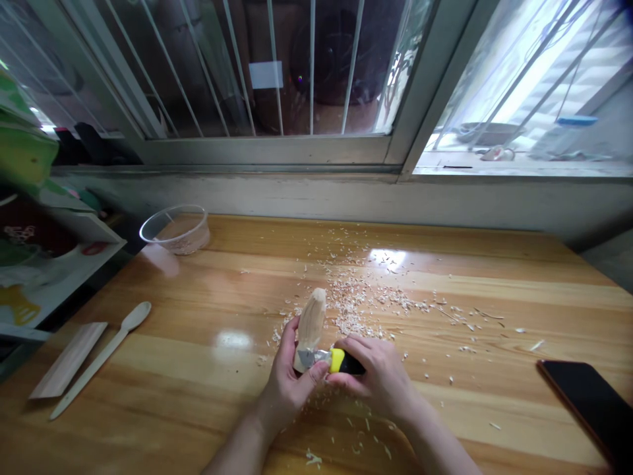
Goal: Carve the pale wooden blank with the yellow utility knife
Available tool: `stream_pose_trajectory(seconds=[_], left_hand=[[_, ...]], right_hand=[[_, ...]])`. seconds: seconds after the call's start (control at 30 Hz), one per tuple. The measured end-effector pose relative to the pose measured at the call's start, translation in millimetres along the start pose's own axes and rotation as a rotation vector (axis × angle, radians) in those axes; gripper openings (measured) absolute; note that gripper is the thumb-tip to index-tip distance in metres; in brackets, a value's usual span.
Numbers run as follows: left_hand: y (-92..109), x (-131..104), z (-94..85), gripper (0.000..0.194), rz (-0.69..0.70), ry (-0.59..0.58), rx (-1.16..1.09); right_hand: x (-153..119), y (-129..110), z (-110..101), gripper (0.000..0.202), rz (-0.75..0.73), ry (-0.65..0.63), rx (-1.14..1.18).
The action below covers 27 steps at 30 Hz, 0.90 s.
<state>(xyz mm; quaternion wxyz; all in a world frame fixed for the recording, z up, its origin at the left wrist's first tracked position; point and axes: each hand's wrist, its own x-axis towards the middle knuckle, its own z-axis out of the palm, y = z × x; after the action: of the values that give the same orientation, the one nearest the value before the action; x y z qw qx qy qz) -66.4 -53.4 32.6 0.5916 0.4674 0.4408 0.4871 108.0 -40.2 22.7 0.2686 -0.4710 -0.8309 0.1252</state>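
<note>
My left hand (291, 376) is closed around a pale piece of carved wood (312, 320), its rounded end pointing away from me. A carving knife (349, 362) with a black and yellow handle is gripped in my right hand (378, 369). Its short metal blade lies across the lower part of the wood, and my left thumb presses near the blade's base. The wood's lower end is partly hidden by my fingers. Wood shavings (353, 307) are scattered on the table beyond and around both hands.
On the wooden table (208, 409), a wooden spoon (106, 349) and a flat wood strip (69, 361) lie left. A clear plastic bowl (180, 231) stands at the back left. A phone (588, 402) lies at right. A barred window (267, 152) rises behind.
</note>
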Motion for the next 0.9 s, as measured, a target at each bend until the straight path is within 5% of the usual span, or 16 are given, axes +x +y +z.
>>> stream_pose_trajectory(seconds=[0.17, 0.53, 0.9], left_hand=[[-3.1, -0.2, 2.7, 0.062, -0.004, 0.036, -0.036], [-6.1, -1.8, 1.6, 0.075, -0.093, 0.037, -0.073], [-3.4, 3.5, 9.8, 0.058, -0.061, 0.111, -0.072]], right_hand=[[1.4, 0.5, 2.7, 0.046, -0.038, 0.097, -0.036], [0.7, -2.1, -13.5, 0.045, 0.047, -0.184, 0.141], [1.2, 3.8, -1.7, 0.047, 0.057, 0.167, -0.112]])
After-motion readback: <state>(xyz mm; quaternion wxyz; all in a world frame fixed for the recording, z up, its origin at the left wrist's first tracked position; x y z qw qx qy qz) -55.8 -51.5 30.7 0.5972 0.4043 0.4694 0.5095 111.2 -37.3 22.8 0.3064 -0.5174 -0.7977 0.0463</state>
